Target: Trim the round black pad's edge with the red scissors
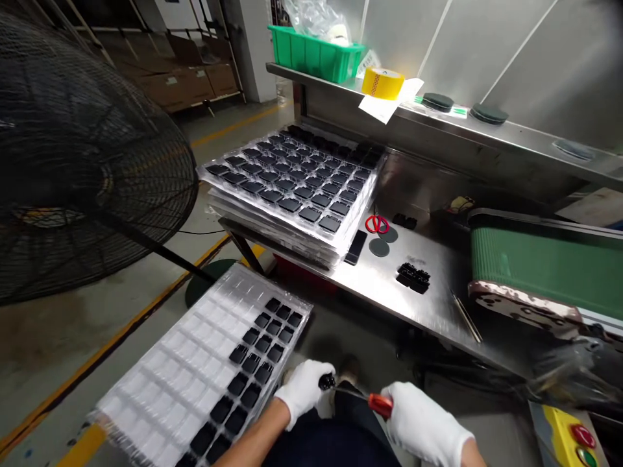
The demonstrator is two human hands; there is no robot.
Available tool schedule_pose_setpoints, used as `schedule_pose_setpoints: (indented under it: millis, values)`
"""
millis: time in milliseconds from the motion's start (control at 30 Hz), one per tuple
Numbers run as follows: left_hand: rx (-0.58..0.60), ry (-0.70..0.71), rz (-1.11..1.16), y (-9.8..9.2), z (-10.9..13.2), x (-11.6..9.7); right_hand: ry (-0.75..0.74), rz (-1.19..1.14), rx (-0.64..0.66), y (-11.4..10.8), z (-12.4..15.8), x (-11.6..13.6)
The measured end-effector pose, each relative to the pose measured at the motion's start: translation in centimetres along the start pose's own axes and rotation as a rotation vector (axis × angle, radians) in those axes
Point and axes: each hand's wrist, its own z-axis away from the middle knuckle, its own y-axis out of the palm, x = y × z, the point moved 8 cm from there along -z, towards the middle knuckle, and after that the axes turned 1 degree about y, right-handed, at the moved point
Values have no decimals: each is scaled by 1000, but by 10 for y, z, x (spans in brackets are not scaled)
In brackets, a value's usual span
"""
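In the head view, my left hand (305, 386), in a white glove, is closed around a small black plastic part (327, 381). Gripped in my right hand (422, 421), also gloved, is a red-handled tool (380, 405) whose thin metal shaft points left toward that part. Whether the shaft's tip touches the part I cannot tell. Left of my hands lies a clear plastic tray (168, 363), with black parts (250, 361) in the pockets along its right side and bare pockets elsewhere. Several black parts (413, 277) sit grouped on the metal table (360, 283).
Stacked trays (287, 188) full of black parts stand on the table's left end. Red scissors (376, 224) and dark round discs (379, 247) lie beside them. A green conveyor (545, 266) is at right, a large fan (92, 162) at left. The shelf holds a green bin (314, 55) and yellow tape (382, 83).
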Motion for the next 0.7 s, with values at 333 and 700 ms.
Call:
schedule_pose_setpoints:
  millis: [333,700]
  values:
    - [49,-80,271,5,-17,-10,22,-107,2,-15,-4,-48]
    - [-236,39,1359,9,-31,-34,25,-293,11,-40,6,-56]
